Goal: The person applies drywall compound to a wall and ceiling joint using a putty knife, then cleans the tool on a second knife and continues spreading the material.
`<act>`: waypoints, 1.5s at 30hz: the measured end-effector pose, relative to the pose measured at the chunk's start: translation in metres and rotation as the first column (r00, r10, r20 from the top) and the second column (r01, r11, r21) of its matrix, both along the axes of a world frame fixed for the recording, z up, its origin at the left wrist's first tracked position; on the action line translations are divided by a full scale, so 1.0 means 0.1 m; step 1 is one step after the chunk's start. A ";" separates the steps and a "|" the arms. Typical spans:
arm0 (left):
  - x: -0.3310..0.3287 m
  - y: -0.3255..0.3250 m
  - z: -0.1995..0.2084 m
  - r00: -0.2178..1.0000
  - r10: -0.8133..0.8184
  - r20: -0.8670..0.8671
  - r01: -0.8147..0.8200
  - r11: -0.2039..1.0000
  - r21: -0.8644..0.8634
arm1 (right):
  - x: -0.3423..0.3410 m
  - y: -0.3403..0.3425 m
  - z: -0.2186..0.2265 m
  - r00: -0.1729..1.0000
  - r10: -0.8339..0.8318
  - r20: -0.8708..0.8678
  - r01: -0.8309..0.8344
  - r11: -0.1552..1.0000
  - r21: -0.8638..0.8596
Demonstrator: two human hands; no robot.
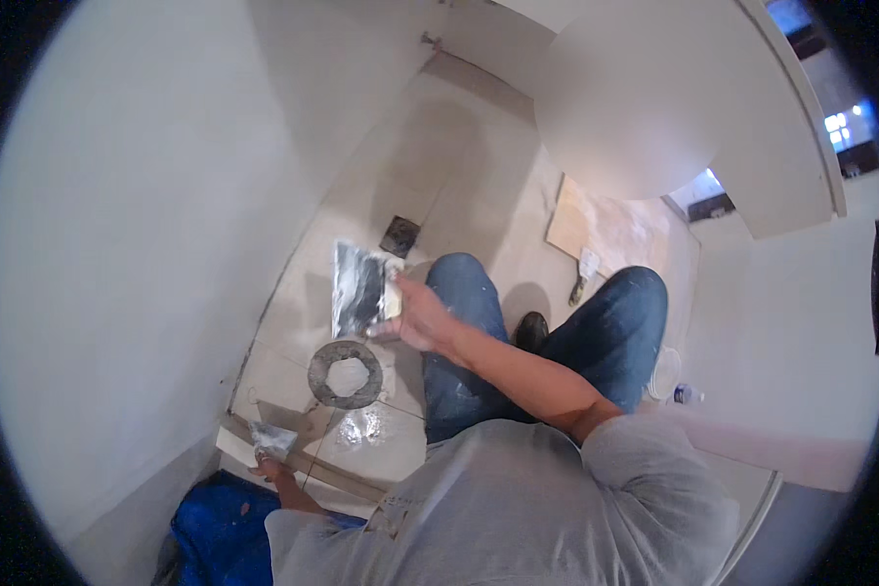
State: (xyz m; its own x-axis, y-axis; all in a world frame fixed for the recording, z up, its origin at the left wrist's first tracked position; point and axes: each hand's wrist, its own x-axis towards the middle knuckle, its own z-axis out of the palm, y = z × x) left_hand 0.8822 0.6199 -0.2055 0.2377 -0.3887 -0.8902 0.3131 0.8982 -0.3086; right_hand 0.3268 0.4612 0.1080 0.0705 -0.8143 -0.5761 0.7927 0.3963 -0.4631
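My right hand (419,311) is closed on the handle of a wide, flat trowel (359,291), its metal blade smeared with white paste. The blade hangs over the tiled floor, beside the wall on my left. Down at the lower left, my left hand (275,471) grips a smaller metal scraper (274,439) with whitish smears on it. Between the two hands stands a round, dark grey tub (319,386) with white paste (348,377) in its middle. Whether the scraper touches the wall or the floor, I cannot tell.
A blue cloth or bag (220,532) lies at the lower left. A dark square drain (399,236) sits in the floor ahead. To the right, a putty knife (584,275) lies against a dusty board (581,217). A pale cabinet-like panel (772,127) overhangs at the upper right.
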 end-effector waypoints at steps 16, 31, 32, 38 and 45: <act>-2.69 -1.77 1.74 -0.475 -0.447 0.758 0.880 -0.220 0.421 | 0.09 0.05 1.20 0.627 -0.477 -0.616 0.363 0.878 -0.311; -4.10 -3.19 4.64 -0.376 0.178 0.909 0.590 -0.711 0.383 | 0.11 0.23 2.39 0.309 -0.185 -0.933 0.128 0.980 -0.152; -4.23 -3.25 4.72 -0.366 0.133 0.921 0.574 -0.747 0.336 | -0.02 0.31 2.43 0.269 -0.171 -0.948 0.115 0.983 -0.144; -4.74 -3.38 4.94 -0.462 0.246 0.852 0.714 -0.467 0.522 | -0.11 0.07 2.65 -0.337 -0.499 -0.798 0.495 0.627 -0.602; -5.19 -2.96 4.95 -0.562 0.038 0.826 0.783 -0.295 0.547 | 0.15 -0.22 2.63 -0.782 -0.310 -0.541 0.191 0.707 -0.681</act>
State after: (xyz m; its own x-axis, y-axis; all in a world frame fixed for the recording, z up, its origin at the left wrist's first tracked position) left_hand 0.3635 0.3240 0.2895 -0.6740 -0.7259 -0.1373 0.4457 -0.5478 0.7080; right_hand 0.3422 0.4393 0.3709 -0.5528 -0.2315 0.8005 -0.8188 0.3293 -0.4702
